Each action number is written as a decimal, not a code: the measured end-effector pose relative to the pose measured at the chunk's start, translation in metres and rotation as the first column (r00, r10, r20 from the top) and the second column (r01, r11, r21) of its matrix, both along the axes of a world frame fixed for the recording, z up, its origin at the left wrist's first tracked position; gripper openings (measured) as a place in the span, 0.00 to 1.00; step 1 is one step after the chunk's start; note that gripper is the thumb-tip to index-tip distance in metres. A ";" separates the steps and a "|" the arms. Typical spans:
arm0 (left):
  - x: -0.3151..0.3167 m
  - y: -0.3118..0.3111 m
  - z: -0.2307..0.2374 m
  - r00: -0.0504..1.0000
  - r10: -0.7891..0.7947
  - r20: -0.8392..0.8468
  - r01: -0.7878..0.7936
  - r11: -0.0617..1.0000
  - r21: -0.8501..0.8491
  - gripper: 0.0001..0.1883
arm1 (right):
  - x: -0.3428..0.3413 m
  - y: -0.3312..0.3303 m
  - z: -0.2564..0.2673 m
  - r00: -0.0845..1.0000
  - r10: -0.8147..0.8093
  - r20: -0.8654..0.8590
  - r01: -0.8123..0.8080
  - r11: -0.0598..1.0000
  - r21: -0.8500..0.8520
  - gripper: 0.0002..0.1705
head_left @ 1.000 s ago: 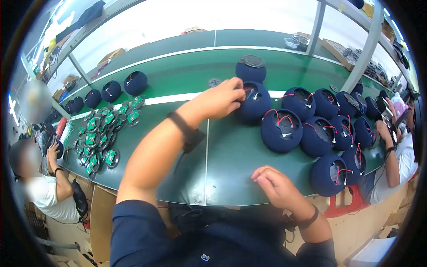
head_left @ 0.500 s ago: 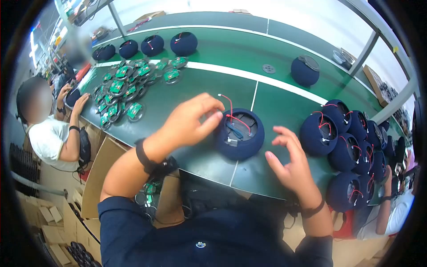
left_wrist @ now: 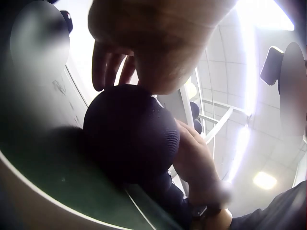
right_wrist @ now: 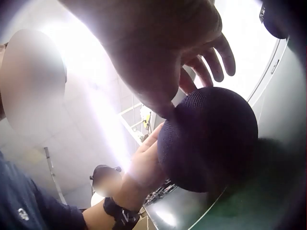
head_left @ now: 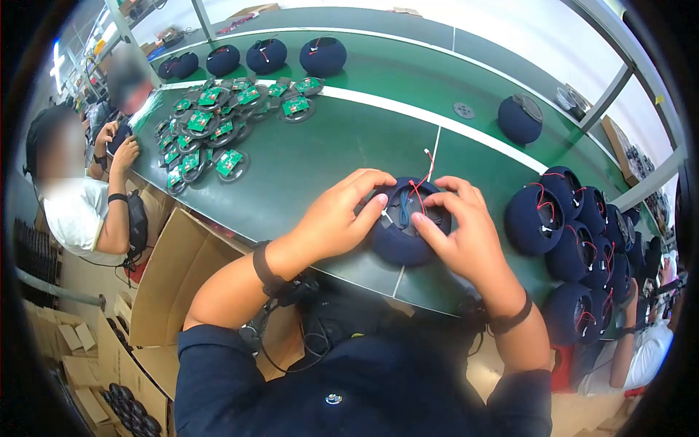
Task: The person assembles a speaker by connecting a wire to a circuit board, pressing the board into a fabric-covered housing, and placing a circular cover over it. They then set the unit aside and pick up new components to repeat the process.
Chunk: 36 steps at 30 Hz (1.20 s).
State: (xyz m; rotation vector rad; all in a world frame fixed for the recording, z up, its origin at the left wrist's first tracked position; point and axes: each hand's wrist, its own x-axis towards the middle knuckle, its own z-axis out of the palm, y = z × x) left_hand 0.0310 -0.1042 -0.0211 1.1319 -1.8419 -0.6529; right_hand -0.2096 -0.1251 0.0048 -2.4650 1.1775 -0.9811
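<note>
A round navy fabric-covered speaker housing [head_left: 404, 251] sits on the green table in front of me, its opening facing up. Red wires [head_left: 415, 188] rise from the opening, beside a folded blue cable [head_left: 405, 208]. My left hand [head_left: 328, 218] holds the rim at the left, thumb and index finger at the opening. On the other side my right hand [head_left: 470, 237] grips the rim, its thumb reaching over the opening. Both wrist views show the housing [left_wrist: 129, 134] from low down, with fingers over its top; its underside hides the wires there.
Several similar housings [head_left: 535, 218] with red wires crowd the right side. A pile of discs with green circuit boards [head_left: 196, 120] lies at the left. At the back stand a housing with a dark lid [head_left: 520, 120] and a loose grey disc [head_left: 464, 110]. Other people sit left and right.
One second ago my left hand was at the housing farther back. It then stood nearer me with both hands apart around it; now both hands hold its rim. The head view has turned.
</note>
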 end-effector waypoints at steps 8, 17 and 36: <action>0.040 0.005 -0.012 0.942 0.248 0.224 -0.191 0.950 -0.248 0.16 | 0.004 -0.017 -0.003 0.977 0.099 0.189 -0.117 0.989 0.087 0.08; 0.211 0.002 -0.045 0.168 0.740 0.651 -0.758 0.520 -0.395 0.25 | -0.002 -0.023 -0.031 0.911 0.212 0.355 -0.257 0.962 0.086 0.11; 0.208 -0.004 -0.068 0.541 0.793 0.281 -0.821 0.570 -0.025 0.31 | -0.003 -0.030 0.000 0.816 0.158 0.556 -0.486 0.708 0.512 0.09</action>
